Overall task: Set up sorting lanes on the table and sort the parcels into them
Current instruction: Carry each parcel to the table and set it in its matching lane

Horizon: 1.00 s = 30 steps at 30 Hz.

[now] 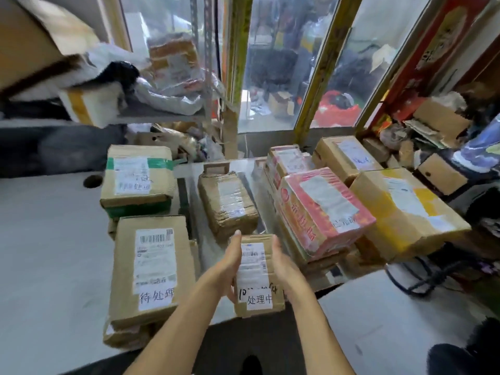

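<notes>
I hold a small cardboard parcel (257,277) with a white shipping label and a handwritten tag between both hands, low in the middle of the view. My left hand (230,263) presses its left side with straight fingers. My right hand (284,266) presses its right side the same way. To the left lies a tall brown parcel (151,269) with a tagged label, and behind it a green-taped box (138,180). A tape-wrapped brown parcel (227,207) lies straight ahead. On the right stand a red printed box (324,212) and a yellow-taped box (405,212).
The grey table (48,253) stretches out to the left, with a round hole (92,181) in it. More parcels (349,155) stand at the back right. A shelf (151,112) with bags and boxes hangs at the upper left. Cables (422,282) lie at the right.
</notes>
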Available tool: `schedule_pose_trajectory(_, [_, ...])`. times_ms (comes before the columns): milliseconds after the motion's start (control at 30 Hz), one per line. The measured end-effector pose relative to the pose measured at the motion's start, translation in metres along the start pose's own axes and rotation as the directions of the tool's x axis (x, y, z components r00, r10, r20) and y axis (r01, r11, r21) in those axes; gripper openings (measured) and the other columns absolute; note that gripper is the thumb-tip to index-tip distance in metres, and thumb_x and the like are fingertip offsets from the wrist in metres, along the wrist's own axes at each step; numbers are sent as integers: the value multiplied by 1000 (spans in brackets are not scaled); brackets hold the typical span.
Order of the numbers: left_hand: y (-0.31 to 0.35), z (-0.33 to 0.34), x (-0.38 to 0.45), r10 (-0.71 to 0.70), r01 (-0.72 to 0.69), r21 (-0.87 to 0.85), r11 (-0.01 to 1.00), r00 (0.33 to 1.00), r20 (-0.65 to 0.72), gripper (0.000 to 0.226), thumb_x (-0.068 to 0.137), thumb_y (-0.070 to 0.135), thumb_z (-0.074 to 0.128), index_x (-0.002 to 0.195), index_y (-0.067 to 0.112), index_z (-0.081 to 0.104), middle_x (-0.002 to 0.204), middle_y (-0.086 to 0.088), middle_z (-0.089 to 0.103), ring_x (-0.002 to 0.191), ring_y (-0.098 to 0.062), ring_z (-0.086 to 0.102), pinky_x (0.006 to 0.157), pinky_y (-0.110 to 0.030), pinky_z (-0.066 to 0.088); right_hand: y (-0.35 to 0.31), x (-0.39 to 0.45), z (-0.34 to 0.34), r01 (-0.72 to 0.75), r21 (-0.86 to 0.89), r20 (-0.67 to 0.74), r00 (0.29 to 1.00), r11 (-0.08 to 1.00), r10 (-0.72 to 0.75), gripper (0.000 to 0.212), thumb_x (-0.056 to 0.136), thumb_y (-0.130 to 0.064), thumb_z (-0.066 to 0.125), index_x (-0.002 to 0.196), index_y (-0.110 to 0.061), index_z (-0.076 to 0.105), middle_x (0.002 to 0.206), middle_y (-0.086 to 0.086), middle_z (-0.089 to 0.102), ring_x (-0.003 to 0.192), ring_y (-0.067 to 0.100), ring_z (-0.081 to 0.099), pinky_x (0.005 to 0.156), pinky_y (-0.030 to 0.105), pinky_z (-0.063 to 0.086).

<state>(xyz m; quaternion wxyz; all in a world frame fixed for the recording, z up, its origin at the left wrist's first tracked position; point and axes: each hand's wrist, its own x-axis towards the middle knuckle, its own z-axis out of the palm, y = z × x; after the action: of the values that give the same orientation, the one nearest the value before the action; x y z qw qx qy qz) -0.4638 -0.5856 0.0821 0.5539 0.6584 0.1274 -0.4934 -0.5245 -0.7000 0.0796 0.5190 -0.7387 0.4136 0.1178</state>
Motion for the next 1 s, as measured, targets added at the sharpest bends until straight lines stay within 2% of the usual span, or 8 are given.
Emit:
schedule_pose_trajectory(233, [23, 15, 40, -90, 50, -213, 976, 978, -186, 78, 98, 72, 17, 93, 15, 70, 81, -13, 74, 84, -28, 65, 74, -40, 50, -22, 67, -15, -14, -5, 254, 967, 1000, 15, 58, 104, -67, 24, 96, -31, 68, 99, -8, 70, 93, 9, 61, 98, 36, 45])
schedule_pose_trajectory(333, [30, 16, 47, -118, 62, -256, 965, 971, -209, 75, 97, 72, 22, 93, 15, 71, 80, -14, 74, 86, -31, 62, 78, -45, 49, -31, 82, -24, -48, -19, 330, 943, 999, 51, 52, 108, -58, 23, 86, -27, 59, 89, -7, 62, 93, 13, 59, 99, 34, 42])
schedule_pose_trajectory(467, [33, 19, 48, -128, 62, -240, 969, 954, -271, 68, 96, 74, 28, 98, 19, 68, 93, -15, 67, 86, -31, 60, 89, -52, 46, -34, 92, -22, -36, -75, 401, 914, 997, 63, 62, 106, -62, 20, 114, -22, 66, 120, 3, 69, 95, 13, 61, 94, 35, 42])
schedule_pose_trajectory(567, [38, 23, 40, -134, 73, -223, 972, 952, -274, 71, 98, 71, 24, 122, 17, 65, 105, -15, 69, 97, -30, 63, 93, -41, 48, -32, 90, -9, 22, -147, 326, 945, 989, 27, 72, 103, -68, 22, 162, -26, 24, 161, 6, 38, 143, 27, 42, 117, 46, 33])
schedule_pose_trajectory(667, [52, 20, 19, 21, -66, -135, 989, 951, -308, 57, 108, 52, 20, 153, 21, 37, 150, -6, 47, 137, -22, 44, 104, -36, 35, -47, 74, 3, 202, -239, 244, 959, 950, -142, 74, 102, -68, 22, 163, -34, -1, 170, 5, 17, 155, 32, 20, 123, 57, 20])
schedule_pose_trajectory(767, [67, 1, -13, 267, -299, -66, 952, 916, -300, 50, 107, 51, 28, 151, 29, 39, 148, 5, 46, 131, -13, 41, 112, -39, 31, -78, 51, 13, 408, -258, 244, 905, 876, -349, 74, 99, -73, 17, 162, -39, -3, 172, 1, 10, 157, 28, 13, 124, 58, 18])
schedule_pose_trajectory(867, [70, -41, -52, 476, -515, -39, 856, 816, -330, 62, 98, 62, 40, 153, 34, 36, 157, 4, 40, 141, -19, 41, 116, -48, 36, -115, 25, 35, 594, -261, 312, 798, 761, -516, 76, 97, -75, 14, 161, -42, -9, 170, -10, -11, 158, 19, -10, 126, 53, 3])
schedule_pose_trajectory(1000, [29, -136, -126, 673, -756, 112, 644, 492, -553, 60, 94, 55, 49, 149, 32, 43, 140, 13, 57, 129, -7, 55, 106, -34, 49, -148, -28, 118, 785, -381, 343, 610, 488, -714, 94, 86, -82, -6, 164, -30, -1, 171, 1, -18, 155, 23, -23, 127, 48, -9])
